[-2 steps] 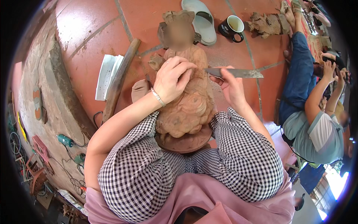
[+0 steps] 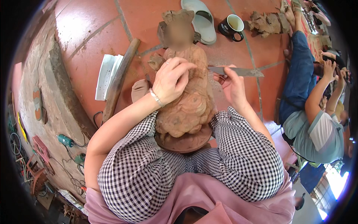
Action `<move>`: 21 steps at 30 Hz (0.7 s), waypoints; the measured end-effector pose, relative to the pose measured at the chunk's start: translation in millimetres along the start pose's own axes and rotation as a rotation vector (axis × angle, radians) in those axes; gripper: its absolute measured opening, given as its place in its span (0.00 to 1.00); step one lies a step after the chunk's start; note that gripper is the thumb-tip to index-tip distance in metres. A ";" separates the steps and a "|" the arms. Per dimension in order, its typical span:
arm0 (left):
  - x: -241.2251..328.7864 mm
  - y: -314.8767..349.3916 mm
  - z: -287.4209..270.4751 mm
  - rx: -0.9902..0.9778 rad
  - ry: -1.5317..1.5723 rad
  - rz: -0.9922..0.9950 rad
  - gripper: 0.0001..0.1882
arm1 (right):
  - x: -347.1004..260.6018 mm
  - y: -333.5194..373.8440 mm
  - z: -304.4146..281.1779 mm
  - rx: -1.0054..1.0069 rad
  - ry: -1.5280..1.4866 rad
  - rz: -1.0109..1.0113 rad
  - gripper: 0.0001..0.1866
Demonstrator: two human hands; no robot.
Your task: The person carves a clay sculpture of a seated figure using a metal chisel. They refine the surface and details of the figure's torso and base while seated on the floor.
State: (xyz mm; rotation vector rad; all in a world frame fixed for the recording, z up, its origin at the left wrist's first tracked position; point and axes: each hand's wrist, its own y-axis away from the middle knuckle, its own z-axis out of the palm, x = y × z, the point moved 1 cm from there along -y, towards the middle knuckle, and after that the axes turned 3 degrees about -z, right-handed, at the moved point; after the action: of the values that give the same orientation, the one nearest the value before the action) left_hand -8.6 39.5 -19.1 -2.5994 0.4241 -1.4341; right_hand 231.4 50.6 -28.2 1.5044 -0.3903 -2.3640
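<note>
A brown carved wooden statue [image 2: 186,108] stands on its round base between my knees, its swirling relief facing up toward me. My left hand [image 2: 170,80] lies over the statue's upper part, its fingers bent and drawn together; what they pinch, if anything, is hidden. On the statue's right side, my right hand [image 2: 234,87] grips a flat grey metal blade [image 2: 244,72] between thumb and fingers. The blade lies nearly level, its left tip close to the statue's edge, seemingly just off the wood.
Left of the statue lie a wooden bar [image 2: 121,80] and folded white paper [image 2: 108,76]. Beyond it are a grey slipper [image 2: 209,31], a dark mug [image 2: 225,28] and a rough wood piece [image 2: 270,24]. Another person [image 2: 313,130] sits at right. A green power tool [image 2: 65,140] with cords rests at left.
The blade and my right hand have shifted slightly to the right, its tip a little farther from the statue's middle. My left hand stays nearly in place.
</note>
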 end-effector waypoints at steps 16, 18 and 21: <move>5.4 12.7 -18.3 -0.215 -0.157 0.157 0.17 | 0.4 3.6 -3.0 0.052 0.079 -0.087 0.07; 1.3 16.1 -19.9 -0.169 -0.037 0.058 0.15 | -4.7 11.2 13.4 0.047 0.176 -0.092 0.07; 9.2 7.8 -20.3 -0.163 0.062 -0.078 0.10 | -1.5 22.1 16.7 -0.131 0.320 -0.162 0.08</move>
State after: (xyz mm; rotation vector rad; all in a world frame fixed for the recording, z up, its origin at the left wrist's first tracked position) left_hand -22.4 29.4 -2.9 -2.7314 0.4715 -1.5709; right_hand 219.3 32.0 -11.6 1.8694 -0.0377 -2.1600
